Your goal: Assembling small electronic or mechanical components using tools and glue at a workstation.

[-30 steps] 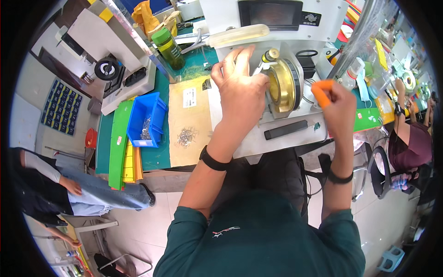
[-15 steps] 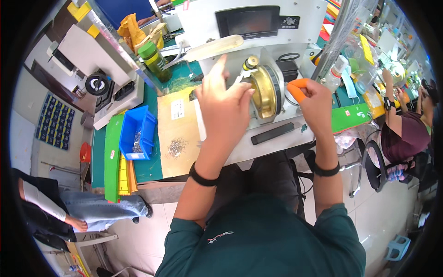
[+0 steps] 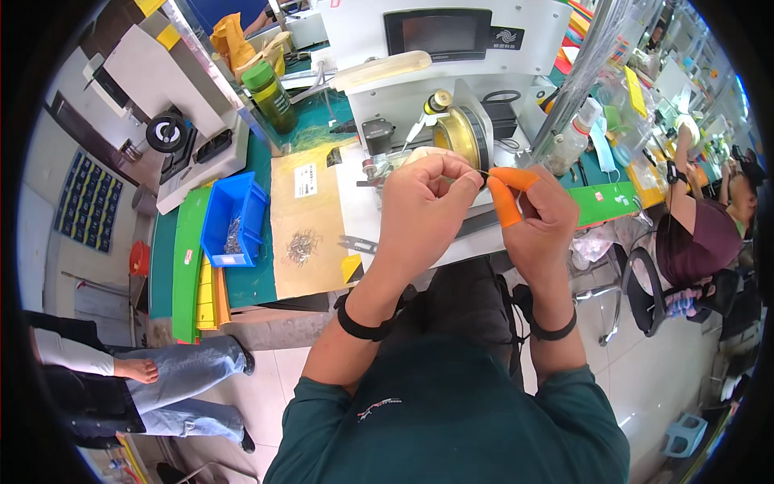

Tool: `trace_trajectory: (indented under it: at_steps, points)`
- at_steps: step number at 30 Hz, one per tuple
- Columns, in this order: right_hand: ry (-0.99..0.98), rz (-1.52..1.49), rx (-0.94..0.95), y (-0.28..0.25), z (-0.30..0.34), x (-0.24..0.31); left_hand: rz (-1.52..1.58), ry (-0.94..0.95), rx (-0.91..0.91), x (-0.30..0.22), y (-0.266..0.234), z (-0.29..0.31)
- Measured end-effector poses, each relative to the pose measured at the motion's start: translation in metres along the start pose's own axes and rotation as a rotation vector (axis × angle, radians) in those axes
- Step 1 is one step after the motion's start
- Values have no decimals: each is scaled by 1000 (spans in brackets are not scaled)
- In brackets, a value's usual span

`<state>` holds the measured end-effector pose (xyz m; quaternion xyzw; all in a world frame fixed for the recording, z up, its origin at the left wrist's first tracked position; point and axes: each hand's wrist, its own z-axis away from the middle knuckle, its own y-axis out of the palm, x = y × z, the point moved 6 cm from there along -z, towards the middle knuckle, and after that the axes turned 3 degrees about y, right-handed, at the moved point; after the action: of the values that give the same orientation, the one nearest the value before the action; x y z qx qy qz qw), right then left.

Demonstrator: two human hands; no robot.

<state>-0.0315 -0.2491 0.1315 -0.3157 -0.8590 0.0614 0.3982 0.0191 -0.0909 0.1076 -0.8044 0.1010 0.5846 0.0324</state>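
Note:
My left hand [image 3: 427,214] and my right hand [image 3: 538,222] meet fingertip to fingertip in front of the machine's gold drum [image 3: 456,141]. A thin, dark, wire-like piece [image 3: 484,173] runs between their pinched fingers, too small to make out further. Orange finger cots [image 3: 506,202] cover the thumb and index finger of my right hand. Left of my hands, a pile of small metal pieces with thin leads [image 3: 301,247] lies on a brown paper sheet [image 3: 302,218]. A flat metal tool [image 3: 357,244] lies by my left wrist.
The white machine [image 3: 435,85] with a dark screen [image 3: 439,34] stands ahead. On the left are a blue bin [image 3: 256,206] of metal pieces, a green board [image 3: 192,258] and a green-capped bottle [image 3: 270,97]. Another person's arm [image 3: 93,355] shows at the far left; others sit at right.
My left hand has come down from beside the drum, its raised fingers now pinched. My right hand has moved left to meet it. The view has shifted slightly.

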Motion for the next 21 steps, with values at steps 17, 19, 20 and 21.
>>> trace_trajectory:
  at_steps: [17, 19, 20, 21]
  points:
    - [36, -7, 10, 3, 2, 0, -277, 247, -15, -13, -4, 3]
    - [227, -87, 51, 4, 2, -12, -417, 391, -49, -15, -4, 0]
    - [284, -233, 59, 6, 1, -16, -557, 536, -86, -21, -3, 2]
    - [340, -382, 69, 9, 0, -21, -564, 533, -88, -21, -3, 2]
